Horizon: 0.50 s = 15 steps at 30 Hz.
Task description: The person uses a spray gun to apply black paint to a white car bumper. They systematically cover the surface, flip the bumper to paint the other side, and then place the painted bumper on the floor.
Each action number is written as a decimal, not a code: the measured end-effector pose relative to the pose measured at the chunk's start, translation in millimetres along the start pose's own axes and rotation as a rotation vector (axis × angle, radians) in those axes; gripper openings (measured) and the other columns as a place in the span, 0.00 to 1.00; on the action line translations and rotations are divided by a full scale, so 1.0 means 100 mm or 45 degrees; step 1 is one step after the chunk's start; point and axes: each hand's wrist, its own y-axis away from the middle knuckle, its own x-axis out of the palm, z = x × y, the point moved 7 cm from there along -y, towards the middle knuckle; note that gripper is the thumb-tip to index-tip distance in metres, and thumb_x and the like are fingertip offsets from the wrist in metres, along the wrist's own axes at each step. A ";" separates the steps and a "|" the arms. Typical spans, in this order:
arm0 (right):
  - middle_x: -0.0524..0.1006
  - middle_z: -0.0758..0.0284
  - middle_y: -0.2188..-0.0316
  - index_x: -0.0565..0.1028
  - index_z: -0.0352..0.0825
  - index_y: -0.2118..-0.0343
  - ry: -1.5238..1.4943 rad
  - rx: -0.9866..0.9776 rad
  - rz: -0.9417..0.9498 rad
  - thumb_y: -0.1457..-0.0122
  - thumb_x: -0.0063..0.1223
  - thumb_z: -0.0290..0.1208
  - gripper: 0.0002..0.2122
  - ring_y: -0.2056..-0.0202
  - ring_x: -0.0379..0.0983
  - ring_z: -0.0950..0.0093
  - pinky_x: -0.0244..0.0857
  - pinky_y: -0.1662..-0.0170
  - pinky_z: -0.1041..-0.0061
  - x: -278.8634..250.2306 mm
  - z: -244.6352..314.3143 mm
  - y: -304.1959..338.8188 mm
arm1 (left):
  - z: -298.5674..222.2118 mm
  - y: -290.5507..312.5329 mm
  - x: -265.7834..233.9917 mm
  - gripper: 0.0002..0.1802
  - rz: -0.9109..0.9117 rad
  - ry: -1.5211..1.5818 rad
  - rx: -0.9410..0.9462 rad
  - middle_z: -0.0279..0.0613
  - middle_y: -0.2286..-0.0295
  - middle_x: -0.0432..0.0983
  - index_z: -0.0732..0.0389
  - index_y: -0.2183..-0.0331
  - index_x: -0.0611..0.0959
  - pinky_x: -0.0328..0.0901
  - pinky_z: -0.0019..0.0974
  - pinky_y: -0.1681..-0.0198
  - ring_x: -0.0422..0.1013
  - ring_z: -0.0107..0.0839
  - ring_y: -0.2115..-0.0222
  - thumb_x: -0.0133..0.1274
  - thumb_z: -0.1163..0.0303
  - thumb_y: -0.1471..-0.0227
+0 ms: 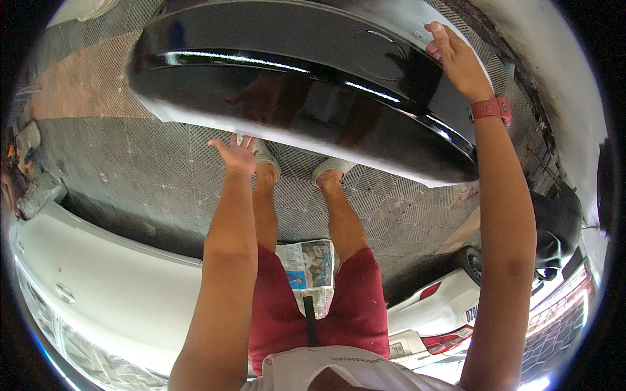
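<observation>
A glossy black car panel (293,111), curved like a boot lid and with whitish edges, spans the upper part of the view. My left hand (238,154) is at its near edge, palm turned up and fingers spread, holding nothing that I can see. A dark reflection of an arm or hand shows in the paint. At the panel's far right corner is my right hand (458,64), with a red watch (489,111) on the wrist. Its fingers are partly bent and apart, with nothing visible in them. Whether it touches the panel I cannot tell.
Textured floor tiles (176,169) lie under my feet in pale shoes (331,168). A newspaper sheet (316,260) lies behind my legs. White car bodywork (117,280) stands at the lower left, another white car (437,313) at the lower right. A pale wall curves along the right.
</observation>
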 end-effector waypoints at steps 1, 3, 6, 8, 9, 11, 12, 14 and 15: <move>0.83 0.52 0.60 0.77 0.31 0.44 -0.012 -0.039 -0.054 0.28 0.37 0.65 0.36 0.53 0.81 0.60 0.69 0.45 0.65 -0.03 0.03 0.03 | -0.02 0.04 -0.01 0.72 0.009 -0.036 0.001 0.53 0.25 0.38 0.53 0.25 0.42 0.22 0.63 0.26 0.38 0.52 0.25 0.17 0.09 0.54; 0.82 0.51 0.56 0.77 0.32 0.44 -0.031 -0.064 -0.165 0.28 0.40 0.62 0.33 0.49 0.79 0.56 0.69 0.43 0.63 -0.09 0.09 0.13 | -0.02 0.14 -0.10 0.70 -0.044 -0.125 -0.009 0.54 0.25 0.38 0.53 0.25 0.41 0.22 0.63 0.26 0.40 0.52 0.25 0.18 0.10 0.52; 0.81 0.49 0.50 0.77 0.32 0.44 -0.074 -0.095 -0.403 0.27 0.43 0.58 0.29 0.46 0.77 0.52 0.68 0.41 0.60 -0.28 0.21 0.45 | -0.03 0.38 -0.39 0.66 0.036 -0.704 0.098 0.54 0.26 0.39 0.55 0.25 0.40 0.26 0.60 0.25 0.41 0.52 0.26 0.23 0.14 0.46; 0.79 0.49 0.47 0.78 0.32 0.44 -0.087 -0.136 -0.558 0.27 0.47 0.52 0.25 0.45 0.76 0.50 0.68 0.40 0.58 -0.41 0.31 0.81 | -0.04 0.66 -0.68 0.58 0.138 -1.230 0.225 0.55 0.26 0.43 0.58 0.26 0.46 0.32 0.55 0.25 0.42 0.51 0.26 0.28 0.23 0.40; 0.78 0.48 0.47 0.77 0.31 0.44 -0.120 -0.192 -0.634 0.28 0.50 0.49 0.24 0.44 0.75 0.49 0.67 0.40 0.57 -0.47 0.37 1.04 | -0.04 0.83 -0.80 0.54 0.240 -1.539 0.323 0.56 0.27 0.44 0.60 0.27 0.48 0.34 0.53 0.25 0.43 0.51 0.26 0.30 0.28 0.37; 0.77 0.49 0.46 0.77 0.30 0.45 -0.098 -0.214 -0.715 0.32 0.56 0.44 0.21 0.43 0.73 0.48 0.65 0.39 0.55 -0.52 0.40 1.65 | 0.00 1.33 -1.09 0.46 0.467 -2.108 0.450 0.57 0.27 0.48 0.64 0.28 0.54 0.40 0.48 0.25 0.45 0.50 0.26 0.35 0.38 0.31; 0.77 0.49 0.46 0.77 0.31 0.46 -0.177 -0.231 -0.708 0.33 0.57 0.43 0.21 0.43 0.72 0.48 0.65 0.39 0.54 -0.52 0.40 1.98 | 0.07 1.61 -1.22 0.42 0.557 -2.364 0.440 0.58 0.28 0.49 0.65 0.28 0.57 0.42 0.46 0.25 0.46 0.50 0.27 0.37 0.43 0.28; 0.77 0.49 0.46 0.76 0.31 0.44 -0.219 -0.104 -0.726 0.35 0.59 0.44 0.23 0.43 0.71 0.49 0.63 0.37 0.54 -0.43 0.36 2.69 | 0.07 2.32 -1.61 0.40 0.495 -2.308 0.094 0.52 0.30 0.53 0.63 0.29 0.60 0.43 0.43 0.26 0.50 0.46 0.29 0.33 0.43 0.27; 0.76 0.50 0.44 0.75 0.32 0.42 -0.277 -0.044 -0.675 0.35 0.58 0.45 0.25 0.41 0.71 0.49 0.62 0.36 0.53 -0.34 0.33 3.05 | 0.08 2.67 -1.71 0.40 0.451 -2.108 -0.031 0.49 0.32 0.58 0.63 0.29 0.62 0.47 0.43 0.28 0.54 0.43 0.32 0.34 0.42 0.27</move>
